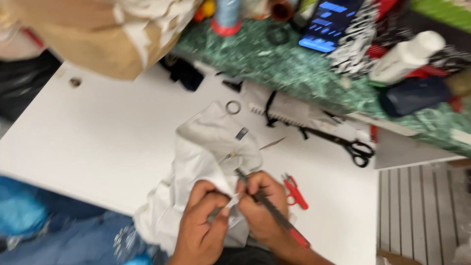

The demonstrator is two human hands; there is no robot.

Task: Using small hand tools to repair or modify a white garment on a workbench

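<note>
A white garment [206, 162] lies bunched on the white table [98, 137], hanging over its near edge. My left hand [201, 225] pinches a fold of the cloth near the bottom of the view. My right hand [260, 206] grips a thin dark tool with a red end [274, 213], its tip pushed into the fabric beside the left fingers. The two hands touch each other over the cloth.
Red thread snips [295, 192] lie right of my right hand. Black scissors [351, 146] and a metal ring [233, 107] lie farther back. A green cloth-covered surface [294, 68] holds a thread cone [226, 17], a white bottle [407, 55] and a lit phone [326, 24]. Brown fabric [93, 34] sits top left.
</note>
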